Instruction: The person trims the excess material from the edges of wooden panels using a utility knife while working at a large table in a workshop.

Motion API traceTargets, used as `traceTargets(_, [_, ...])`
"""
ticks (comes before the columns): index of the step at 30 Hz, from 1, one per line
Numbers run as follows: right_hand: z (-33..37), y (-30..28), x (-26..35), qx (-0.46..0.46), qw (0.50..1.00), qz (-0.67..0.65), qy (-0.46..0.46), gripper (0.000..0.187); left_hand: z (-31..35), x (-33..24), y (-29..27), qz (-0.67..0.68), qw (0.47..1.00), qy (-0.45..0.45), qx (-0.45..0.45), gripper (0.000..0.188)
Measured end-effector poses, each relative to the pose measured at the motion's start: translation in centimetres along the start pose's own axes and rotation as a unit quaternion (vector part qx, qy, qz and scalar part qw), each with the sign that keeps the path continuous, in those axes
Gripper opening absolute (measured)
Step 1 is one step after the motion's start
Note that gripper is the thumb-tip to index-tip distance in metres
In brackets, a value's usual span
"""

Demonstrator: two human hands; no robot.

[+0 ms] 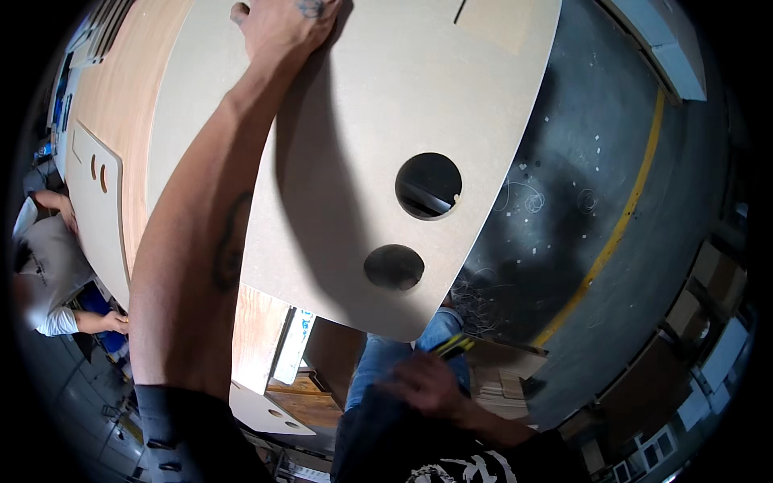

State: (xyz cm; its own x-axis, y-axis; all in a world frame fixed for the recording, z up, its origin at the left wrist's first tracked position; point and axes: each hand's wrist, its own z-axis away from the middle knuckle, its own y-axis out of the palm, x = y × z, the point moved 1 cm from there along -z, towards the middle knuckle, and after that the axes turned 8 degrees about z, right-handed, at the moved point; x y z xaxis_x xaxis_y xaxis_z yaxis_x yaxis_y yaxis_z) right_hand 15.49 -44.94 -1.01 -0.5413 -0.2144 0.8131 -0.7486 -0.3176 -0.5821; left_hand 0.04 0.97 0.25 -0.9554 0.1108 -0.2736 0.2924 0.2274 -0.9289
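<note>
A large pale board point(354, 113) with two round holes near its near end lies in front of me. My left hand point(286, 24) rests on the board's far part, thumb stretched out to the side; its other fingers are partly cut off by the upper rim. Close to my body, below the board's near edge, my right hand point(423, 382) is closed around a slim yellow-and-black hand tool point(452, 347). Motion blurs that hand, and the tool's exact kind is unclear. My left forearm casts a dark shadow over the board.
At the far left a co-worker point(52, 266) stands beside a smaller board point(101, 193) with two slots. A wood-grain surface point(137, 80) lies under the boards. To the right is a dark floor point(580, 185) with scraps and a yellow line point(620, 233). Wood pieces point(499, 382) lie near my legs.
</note>
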Motion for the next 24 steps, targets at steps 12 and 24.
traceTargets(12, [-30.9,-26.3,-19.0,-0.276,0.950,0.134,0.051,0.029,0.1,1.7,1.3,-0.042,0.999,0.006,-0.024,0.052])
traceTargets(24, [-38.8,-33.3,-22.8,-0.270,0.918,0.290,0.024,0.029,-0.2,1.1,1.7,-0.028,0.999,-0.005,-0.016,0.056])
